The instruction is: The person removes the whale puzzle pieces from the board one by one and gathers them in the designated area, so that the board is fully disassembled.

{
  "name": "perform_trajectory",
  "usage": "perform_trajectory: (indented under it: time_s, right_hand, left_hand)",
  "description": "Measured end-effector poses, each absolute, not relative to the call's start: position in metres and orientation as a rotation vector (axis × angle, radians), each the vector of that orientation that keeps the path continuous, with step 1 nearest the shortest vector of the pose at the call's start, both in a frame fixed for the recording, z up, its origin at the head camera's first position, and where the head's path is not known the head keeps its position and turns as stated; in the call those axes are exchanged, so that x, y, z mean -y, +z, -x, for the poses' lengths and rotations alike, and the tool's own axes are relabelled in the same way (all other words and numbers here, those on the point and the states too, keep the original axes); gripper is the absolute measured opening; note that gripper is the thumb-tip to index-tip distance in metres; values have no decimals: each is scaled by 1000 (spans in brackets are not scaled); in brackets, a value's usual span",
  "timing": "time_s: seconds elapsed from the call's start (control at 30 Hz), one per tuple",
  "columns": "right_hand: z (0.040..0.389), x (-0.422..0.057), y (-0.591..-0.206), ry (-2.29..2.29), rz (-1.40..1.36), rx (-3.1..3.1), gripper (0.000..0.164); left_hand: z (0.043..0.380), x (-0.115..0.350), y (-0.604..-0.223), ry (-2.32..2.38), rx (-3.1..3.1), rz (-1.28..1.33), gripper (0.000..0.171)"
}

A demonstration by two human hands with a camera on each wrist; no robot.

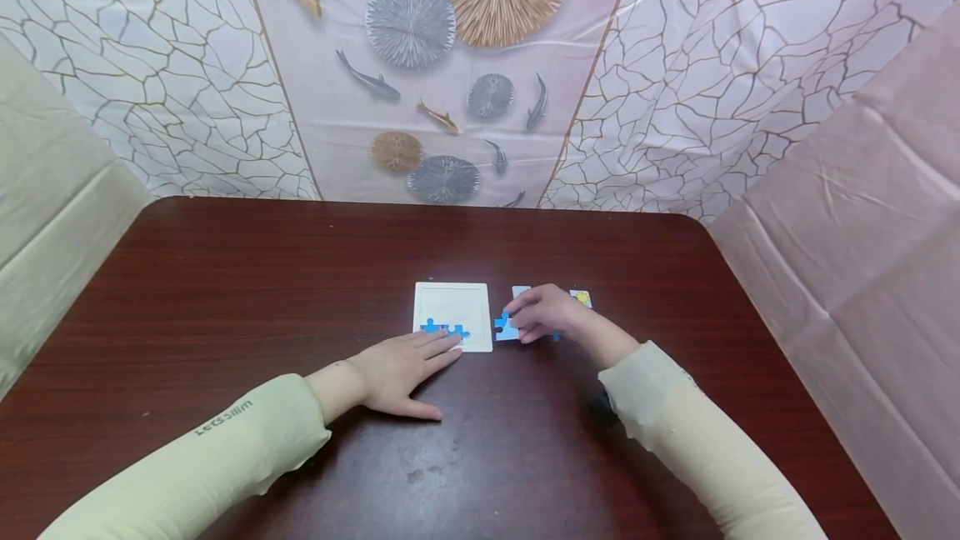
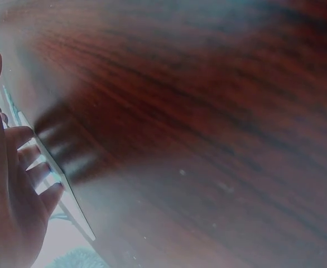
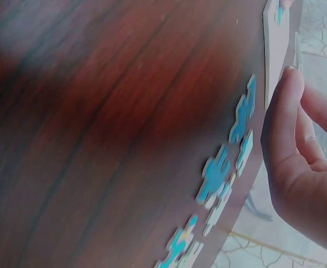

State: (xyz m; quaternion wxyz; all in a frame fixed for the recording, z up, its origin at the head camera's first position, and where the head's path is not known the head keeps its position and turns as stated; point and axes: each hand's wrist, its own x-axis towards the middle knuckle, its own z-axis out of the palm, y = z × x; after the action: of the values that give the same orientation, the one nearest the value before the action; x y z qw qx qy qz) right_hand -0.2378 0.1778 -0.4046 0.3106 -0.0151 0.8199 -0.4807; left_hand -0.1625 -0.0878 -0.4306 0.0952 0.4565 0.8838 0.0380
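A square white puzzle tray (image 1: 471, 307) lies on the table with joined blue puzzle pieces (image 1: 431, 327) along its near edge. My left hand (image 1: 397, 369) lies spread, its fingertips over the tray's near left corner and those pieces. Right of the tray, my right hand (image 1: 551, 312) is above the loose pieces. Its thumb and fingers seem to pinch a pale puzzle piece (image 3: 298, 51), seen nearly edge-on in the right wrist view. Just below the fingertips lies a blue and white piece (image 1: 504, 328). The hand hides part of the loose group.
Several loose puzzle pieces (image 3: 214, 176) lie in rows beneath and beyond the right hand, among them one with a yellow sun (image 1: 581, 297). The dark wooden table (image 1: 262, 273) reaches back to a patterned cloth backdrop (image 1: 442, 148).
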Motion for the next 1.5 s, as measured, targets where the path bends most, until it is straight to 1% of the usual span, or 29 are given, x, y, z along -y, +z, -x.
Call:
perform_trajectory:
  time_s: [0.27,1.07,1.5]
  right_hand:
    - [236,-194,-403,-1305,65,-2151,34]
    - [225,-253,-395,-1256,-37,-2208,39]
    - [218,-280,-398,-1235,-71,-2197,42]
  left_hand:
    - [163,88,-431,107,-2623,-1344,82]
    - [162,87,-429,110,-2612,-1345,83]
    - [163,87,-429,104,-2607,-1339,83]
